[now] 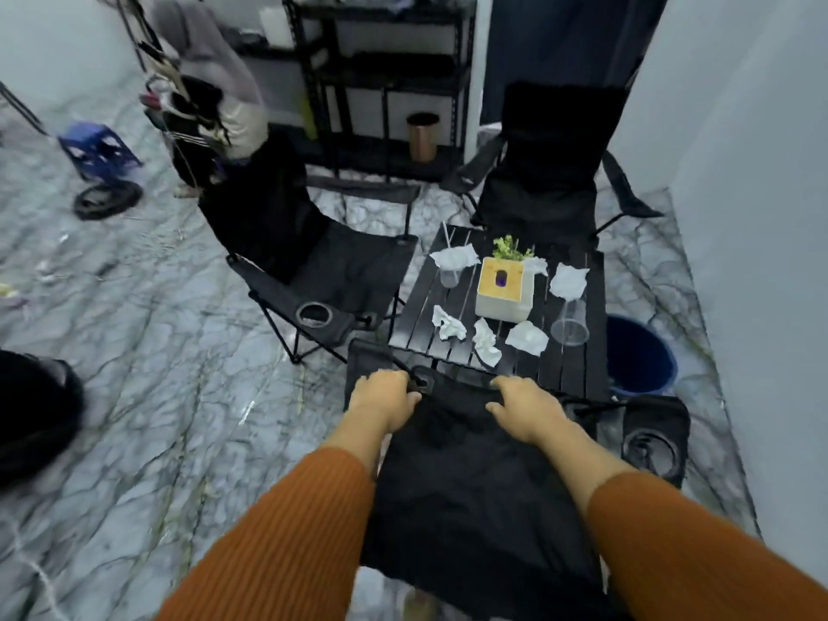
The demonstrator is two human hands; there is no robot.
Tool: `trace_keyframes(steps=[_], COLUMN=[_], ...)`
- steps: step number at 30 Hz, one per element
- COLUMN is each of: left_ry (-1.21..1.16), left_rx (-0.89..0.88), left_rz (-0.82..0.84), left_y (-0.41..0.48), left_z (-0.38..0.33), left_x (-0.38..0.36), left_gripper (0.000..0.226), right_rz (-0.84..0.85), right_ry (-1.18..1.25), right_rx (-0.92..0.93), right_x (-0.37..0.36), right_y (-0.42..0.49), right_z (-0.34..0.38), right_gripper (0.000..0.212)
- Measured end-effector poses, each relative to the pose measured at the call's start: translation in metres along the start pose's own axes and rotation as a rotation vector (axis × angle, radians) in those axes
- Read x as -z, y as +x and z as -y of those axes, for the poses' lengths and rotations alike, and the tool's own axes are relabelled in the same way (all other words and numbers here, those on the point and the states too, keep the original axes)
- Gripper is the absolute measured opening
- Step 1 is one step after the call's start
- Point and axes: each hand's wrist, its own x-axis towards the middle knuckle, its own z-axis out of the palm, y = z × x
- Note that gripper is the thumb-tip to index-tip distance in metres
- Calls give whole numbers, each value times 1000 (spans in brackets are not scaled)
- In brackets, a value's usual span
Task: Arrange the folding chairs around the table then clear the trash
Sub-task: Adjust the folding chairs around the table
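Head view shows the fingers of the left hand and the right hand curled over the top edge of the near folding chair, gripping its black fabric back. That chair stands close against the near edge of the slatted table, on which lie crumpled tissues, clear plastic cups and a tissue box. A second chair stands open at the table's left, a third chair at its far side, and a blue bucket sits just beside its right.
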Motion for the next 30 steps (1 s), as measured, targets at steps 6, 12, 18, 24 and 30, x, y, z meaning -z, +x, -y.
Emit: trace_keyframes(steps=[6, 12, 18, 24, 30], left_ry=[-95, -153, -164, -155, -130], left_rx=[113, 261, 346, 378, 345], left_rz=[-160, -187, -181, -140, -143], left_y=[-94, -162, -196, -195, -161], left_z=[50, 109, 181, 259, 330], left_x=[49, 56, 57, 73, 107], left_gripper=[45, 50, 49, 53, 52], right_rz=[-44, 26, 45, 29, -24], right_ry=[24, -21, -106, -86, -29], right_rx=[159, 326, 406, 423, 392], right_x=[32, 19, -2, -15, -16], right_y=[-49, -84, -81, -55, -17], right_z=[90, 171, 243, 321, 388], right_gripper=[36, 47, 44, 45, 48])
